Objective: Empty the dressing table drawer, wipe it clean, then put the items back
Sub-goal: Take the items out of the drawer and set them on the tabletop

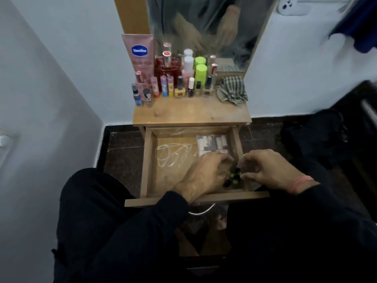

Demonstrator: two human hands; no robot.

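Note:
The wooden drawer (148, 160) of the dressing table is pulled out toward me. Both hands are inside its near right corner. My left hand (206, 172) and my right hand (265, 168) both pinch a small dark bundle with green spots (234, 176) between them. A clear packet of white and grey pieces (212, 145) lies at the drawer's far right. Thin white loops, like bangles or cord (171, 158), lie on the drawer floor to the left.
On the tabletop (191, 113) stand a pink Vaseline tube (138, 54), several nail polish and perfume bottles (173, 82), and a crumpled checked cloth (232, 89). A mirror (208, 27) rises behind. White walls flank the table; a dark bag (314, 137) sits on the floor at right.

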